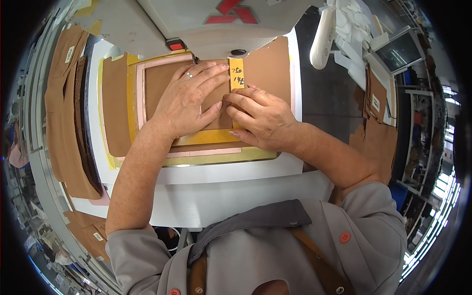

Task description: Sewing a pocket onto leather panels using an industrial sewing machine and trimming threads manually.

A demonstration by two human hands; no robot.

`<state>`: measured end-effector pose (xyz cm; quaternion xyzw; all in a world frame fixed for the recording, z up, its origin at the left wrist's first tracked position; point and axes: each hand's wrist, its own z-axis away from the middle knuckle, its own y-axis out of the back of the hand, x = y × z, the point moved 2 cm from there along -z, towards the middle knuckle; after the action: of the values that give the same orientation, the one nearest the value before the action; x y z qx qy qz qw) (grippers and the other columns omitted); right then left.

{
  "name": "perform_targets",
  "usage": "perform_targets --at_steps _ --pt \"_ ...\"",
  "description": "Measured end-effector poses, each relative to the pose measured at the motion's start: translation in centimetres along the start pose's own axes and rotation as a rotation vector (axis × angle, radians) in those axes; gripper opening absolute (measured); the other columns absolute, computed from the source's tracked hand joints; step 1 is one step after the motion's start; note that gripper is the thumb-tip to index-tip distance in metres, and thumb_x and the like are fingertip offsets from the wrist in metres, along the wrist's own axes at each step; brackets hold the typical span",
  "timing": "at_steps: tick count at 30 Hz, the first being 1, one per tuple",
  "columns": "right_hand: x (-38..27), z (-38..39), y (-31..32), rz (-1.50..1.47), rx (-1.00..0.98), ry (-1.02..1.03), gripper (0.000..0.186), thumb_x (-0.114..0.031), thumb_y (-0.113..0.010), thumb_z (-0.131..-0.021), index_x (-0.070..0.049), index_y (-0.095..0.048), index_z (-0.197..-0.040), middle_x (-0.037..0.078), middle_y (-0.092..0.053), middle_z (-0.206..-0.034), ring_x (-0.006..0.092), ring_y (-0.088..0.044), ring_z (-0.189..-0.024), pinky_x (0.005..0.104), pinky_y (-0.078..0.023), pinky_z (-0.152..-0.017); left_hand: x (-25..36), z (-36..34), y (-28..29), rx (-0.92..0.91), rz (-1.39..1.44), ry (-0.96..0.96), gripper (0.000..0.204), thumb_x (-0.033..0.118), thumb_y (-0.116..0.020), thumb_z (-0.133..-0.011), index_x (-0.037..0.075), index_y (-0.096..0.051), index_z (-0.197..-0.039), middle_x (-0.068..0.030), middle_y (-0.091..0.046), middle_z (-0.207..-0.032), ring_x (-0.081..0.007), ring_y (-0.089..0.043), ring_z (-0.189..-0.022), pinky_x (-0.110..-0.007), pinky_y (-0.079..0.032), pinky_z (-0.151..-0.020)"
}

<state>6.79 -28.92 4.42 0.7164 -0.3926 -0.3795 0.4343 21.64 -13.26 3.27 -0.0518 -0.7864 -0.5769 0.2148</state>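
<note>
My left hand (pixel 192 98) lies flat on a brown fabric piece (pixel 155 98), fingers stretched toward the far right and thumb spread. A ring is on one finger. My right hand (pixel 265 118) rests with bent, parted fingertips along the fabric's right edge and a yellow strip (pixel 237 73) with handwriting. Its thumb lies apart, near the strip's lower end. The yellow strip belongs to a frame (pixel 211 136) around the fabric, with a pink inner border (pixel 141 93) at the left. More brown fabric (pixel 268 64) extends to the right. What is under my palms is hidden.
A pale machine head (pixel 187 24) hangs over the far side of the work. Folded brown fabric panels (pixel 64 113) lie at the left. White scraps (pixel 351 29), a small screen (pixel 399 51) and more brown pieces (pixel 376 137) are at the right. A white table edge (pixel 196 174) runs in front of me.
</note>
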Motion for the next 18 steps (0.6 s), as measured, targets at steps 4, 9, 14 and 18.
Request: perform_targets --at_steps 4,9,14,18 --pt "0.2 0.1 -0.2 -0.024 0.012 0.009 0.038 -0.036 -0.077 -0.083 -0.009 -0.065 -0.107 0.006 -0.063 -0.127 0.0230 -0.061 -0.122 0.0433 -0.051 -0.109 -0.1 0.2 0.1 0.032 0.039 0.001 0.052 0.026 -0.070 -0.085 0.012 -0.065 -0.135 -0.0045 -0.058 -0.149 -0.0276 -0.051 -0.139 -0.049 -0.035 -0.120" --pt "0.3 0.3 -0.3 -0.057 0.008 -0.008 0.038 -0.035 -0.077 -0.082 -0.009 -0.065 -0.107 0.006 -0.063 -0.127 0.0233 -0.060 -0.122 0.0434 -0.051 -0.109 -0.9 0.8 2.0 0.029 -0.077 0.011 0.053 0.027 -0.071 -0.084 0.014 -0.066 -0.136 -0.0074 -0.059 -0.147 -0.0302 -0.051 -0.140 -0.050 -0.034 -0.121" --pt "0.2 0.1 -0.4 -0.080 -0.033 -0.022 0.046 -0.029 -0.081 -0.077 -0.006 -0.067 -0.114 0.010 -0.063 -0.131 0.0274 -0.061 -0.124 0.0462 -0.051 -0.109 -2.7 2.7 2.2 -0.033 -0.050 -0.019 0.056 0.034 -0.070 -0.088 0.013 -0.062 -0.140 -0.0078 -0.058 -0.150 -0.0296 -0.053 -0.138 -0.047 -0.034 -0.124" --pt "0.2 0.1 -0.4 -0.084 -0.027 -0.009 0.046 -0.028 -0.080 -0.076 -0.006 -0.067 -0.114 0.011 -0.063 -0.131 0.0275 -0.061 -0.125 0.0466 -0.050 -0.110 -2.9 1.6 1.6 -0.076 -0.016 -0.095 0.064 0.031 -0.071 -0.086 0.011 -0.059 -0.146 -0.0105 -0.056 -0.153 -0.0332 -0.050 -0.141 -0.050 -0.037 -0.120"
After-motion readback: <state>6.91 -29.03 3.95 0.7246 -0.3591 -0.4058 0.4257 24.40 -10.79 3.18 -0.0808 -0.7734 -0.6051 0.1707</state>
